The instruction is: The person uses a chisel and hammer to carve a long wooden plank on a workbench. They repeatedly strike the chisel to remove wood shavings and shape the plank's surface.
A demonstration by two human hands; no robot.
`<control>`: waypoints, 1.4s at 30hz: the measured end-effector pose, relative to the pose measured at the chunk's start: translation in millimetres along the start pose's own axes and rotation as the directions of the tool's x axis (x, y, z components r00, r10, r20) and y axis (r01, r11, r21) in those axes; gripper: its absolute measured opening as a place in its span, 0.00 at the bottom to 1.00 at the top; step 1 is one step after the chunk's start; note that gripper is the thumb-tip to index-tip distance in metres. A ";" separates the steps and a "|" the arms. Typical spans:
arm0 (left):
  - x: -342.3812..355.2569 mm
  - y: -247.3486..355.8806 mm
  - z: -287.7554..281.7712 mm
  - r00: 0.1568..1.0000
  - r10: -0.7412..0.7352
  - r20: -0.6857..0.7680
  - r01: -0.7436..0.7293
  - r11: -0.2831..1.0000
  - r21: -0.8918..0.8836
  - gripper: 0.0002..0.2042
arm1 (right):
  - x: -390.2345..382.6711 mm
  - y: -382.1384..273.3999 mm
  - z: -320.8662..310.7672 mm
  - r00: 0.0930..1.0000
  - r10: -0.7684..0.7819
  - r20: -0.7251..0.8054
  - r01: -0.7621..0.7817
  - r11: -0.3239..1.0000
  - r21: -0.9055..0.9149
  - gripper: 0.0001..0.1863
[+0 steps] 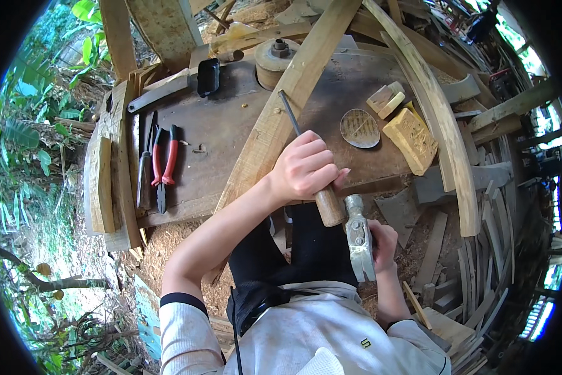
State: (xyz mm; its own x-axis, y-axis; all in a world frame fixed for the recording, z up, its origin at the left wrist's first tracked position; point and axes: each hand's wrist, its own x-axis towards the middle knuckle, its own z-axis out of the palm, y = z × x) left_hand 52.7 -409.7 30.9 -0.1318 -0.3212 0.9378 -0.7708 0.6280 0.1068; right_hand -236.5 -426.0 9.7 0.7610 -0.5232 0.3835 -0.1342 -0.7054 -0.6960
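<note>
My left hand (307, 167) is wrapped round the wooden handle of a thin-shafted chisel (329, 209). The chisel slants up and to the left, its tip against a long wooden board (256, 156) that crosses the workbench diagonally. Close to the handle's butt end is the metal head of a claw hammer (358, 234). My right hand (384, 242) grips this hammer low on the right, over my lap; its handle is mostly hidden by the hand and head. Whether hammer and chisel touch, I cannot tell.
On the workbench (218, 134) lie red-handled pliers (163, 164), a wooden-handled tool (144, 178), a black tray (209, 78), a round disc (360, 129) and wood blocks (412, 140). A round wooden piece with a bolt (278, 59) stands behind the board. A curved strip (446, 125) borders the right.
</note>
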 end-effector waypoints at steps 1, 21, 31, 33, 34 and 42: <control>1.0 -0.1 -0.1 1.000 -0.001 0.003 0.001 1.000 -0.006 0.21 | 2.2 -2.8 -0.2 1.000 0.002 0.009 -0.002 1.000 0.006 0.27; -3.5 -3.0 -1.8 0.974 0.103 0.202 -0.089 0.993 -0.080 0.20 | -1.5 -8.0 1.4 1.000 -0.011 0.029 0.009 0.998 0.069 0.24; -1.3 -16.0 1.3 0.990 -0.002 0.142 0.021 0.991 -0.129 0.18 | -7.5 -3.3 6.2 1.000 -0.002 0.020 0.000 0.996 0.093 0.21; -1.2 -18.4 2.8 0.989 -0.021 0.146 0.035 0.995 -0.095 0.17 | -7.7 -3.0 6.0 0.999 0.014 0.044 -0.018 0.994 0.103 0.22; 0.6 -21.4 2.2 0.987 -0.028 0.160 0.040 0.996 -0.075 0.17 | -7.4 -2.7 5.7 0.999 0.010 0.053 -0.015 0.994 0.109 0.22; 4.5 -3.5 -21.6 0.931 -0.183 0.317 0.245 0.955 -0.167 0.15 | -9.0 0.9 6.0 0.999 -0.013 0.039 0.007 0.992 0.128 0.24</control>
State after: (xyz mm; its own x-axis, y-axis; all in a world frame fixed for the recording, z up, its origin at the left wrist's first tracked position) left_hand 68.3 -398.0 41.8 -0.1789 -0.6385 0.7486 -0.6643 0.6396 0.3868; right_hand -239.7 -419.1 2.0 0.7869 -0.4953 0.3681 -0.0463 -0.6423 -0.7651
